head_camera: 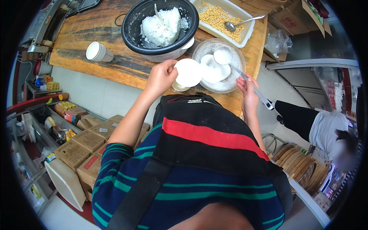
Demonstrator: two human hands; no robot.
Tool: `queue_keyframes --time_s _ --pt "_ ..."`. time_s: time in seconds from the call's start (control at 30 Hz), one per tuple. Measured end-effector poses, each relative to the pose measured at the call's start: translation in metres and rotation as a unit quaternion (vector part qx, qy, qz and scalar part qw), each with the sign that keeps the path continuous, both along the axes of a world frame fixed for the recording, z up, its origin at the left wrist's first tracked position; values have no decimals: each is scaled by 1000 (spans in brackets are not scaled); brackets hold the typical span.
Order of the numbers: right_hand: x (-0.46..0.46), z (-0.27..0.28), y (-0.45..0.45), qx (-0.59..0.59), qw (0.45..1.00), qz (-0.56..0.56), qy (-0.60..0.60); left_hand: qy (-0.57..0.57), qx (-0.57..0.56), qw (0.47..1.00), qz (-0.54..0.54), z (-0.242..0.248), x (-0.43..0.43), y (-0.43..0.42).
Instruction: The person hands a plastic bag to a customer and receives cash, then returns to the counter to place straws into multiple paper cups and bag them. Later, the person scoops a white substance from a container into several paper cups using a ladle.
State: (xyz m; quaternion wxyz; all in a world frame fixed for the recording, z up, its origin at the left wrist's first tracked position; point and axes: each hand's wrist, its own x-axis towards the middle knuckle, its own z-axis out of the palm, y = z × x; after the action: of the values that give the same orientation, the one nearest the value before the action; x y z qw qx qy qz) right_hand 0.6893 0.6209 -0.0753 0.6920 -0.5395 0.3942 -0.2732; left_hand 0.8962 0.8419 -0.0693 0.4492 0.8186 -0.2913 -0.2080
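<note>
My left hand pinches the rim of a white paper cup, whose round opening faces the camera. In my right hand is the grey handle of a spoon, its bowl filled with white powder. That bowl hangs over a round clear container with a heap of white powder inside. Partly behind the cup shows a small round metallic-looking rim. Beyond my hands, a black pot contains white rice with a utensil stuck in it.
A white tray of yellow beans or nuts holds a metal spoon. Stacked paper cups lie on the wooden table at left. Cardboard boxes stand lower left. Another person is at right, near stacked round wooden items.
</note>
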Motion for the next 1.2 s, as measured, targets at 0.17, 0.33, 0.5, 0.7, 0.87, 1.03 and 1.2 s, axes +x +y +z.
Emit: queue_keyframes --time_s 0.17,0.33,0.5,0.7,0.87,1.03,1.2 --pt "-12 70 17 -134 987 49 -77 24 -40 999 -13 20 11 -24" --pt "-12 81 35 -439 872 209 -61 87 -93 992 10 23 15 -37" --pt "-5 75 43 -311 924 207 -84 78 -95 992 16 27 15 -30" --pt "-4 77 12 103 971 51 -212 79 -126 988 45 44 16 -8" --pt "-4 42 -8 74 988 39 -128 16 -175 974 142 69 37 47" --pt "-4 -1 2 59 998 30 23 -68 -202 932 294 88 108 137" --pt "-2 -8 4 54 997 40 49 -85 -195 885 414 62 210 196"
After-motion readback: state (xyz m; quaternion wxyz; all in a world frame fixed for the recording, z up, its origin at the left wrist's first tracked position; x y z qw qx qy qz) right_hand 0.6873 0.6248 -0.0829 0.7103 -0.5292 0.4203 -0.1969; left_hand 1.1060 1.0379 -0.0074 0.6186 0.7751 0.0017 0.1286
